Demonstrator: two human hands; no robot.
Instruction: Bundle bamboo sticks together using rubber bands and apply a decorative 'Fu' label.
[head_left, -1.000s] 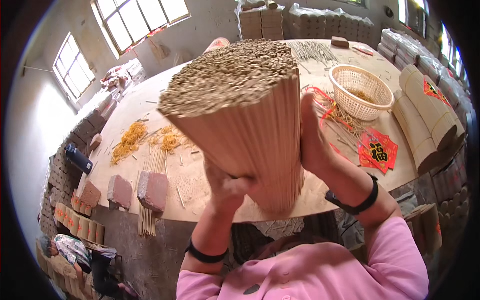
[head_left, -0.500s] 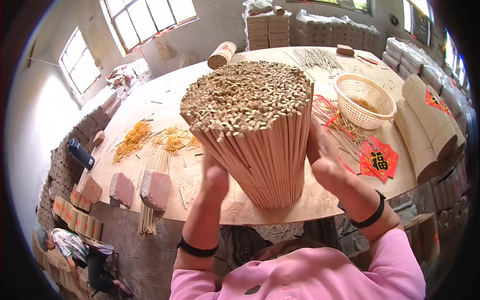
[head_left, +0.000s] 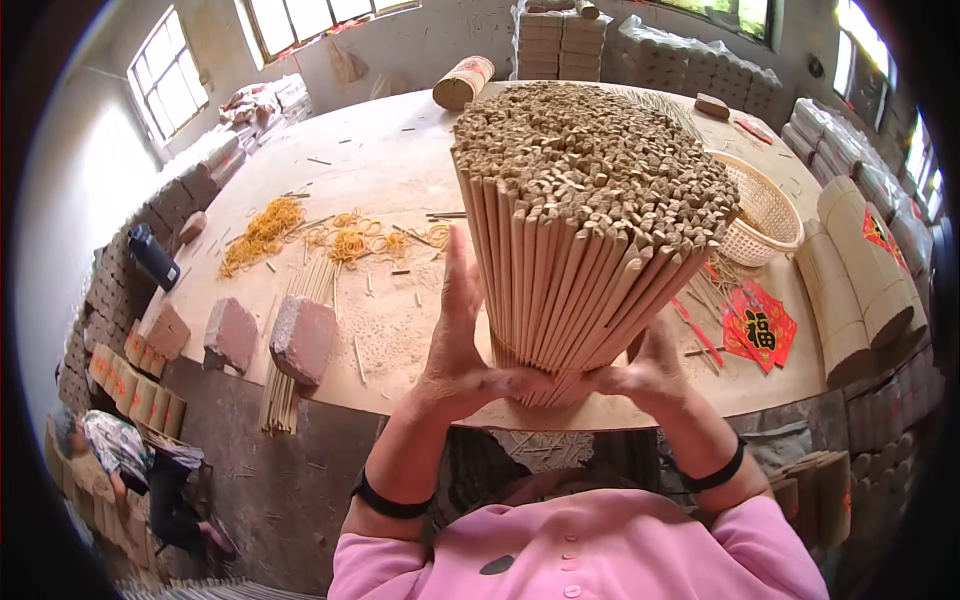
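A thick bundle of pale wooden sticks (head_left: 590, 270) stands in front of me, its rough cut ends fanned wide at the top and drawn in at the bottom. A thin band circles its lower part. My left hand (head_left: 462, 350) cups its left side, fingers stretched up along the sticks and thumb across the front. From the right, my right hand (head_left: 645, 372) closes round the lower part, its thumb near the left thumb. The right fingers are mostly hidden behind the sticks. Yellow rubber bands (head_left: 265, 238) lie on the wooden table (head_left: 385, 170) to the left.
Bricks (head_left: 303, 340) weigh down loose sticks at the front left edge. A woven basket (head_left: 765, 215), red paper labels (head_left: 757, 325) and large stick bundles (head_left: 875, 270) are at the right. Another person (head_left: 140, 470) bends at the lower left, beside a blue bottle (head_left: 152, 258) on stacked bundles.
The bundle has shifted right and its wide top now hides part of the basket. My hands have moved down to its lower part, with the thumbs now across the front.
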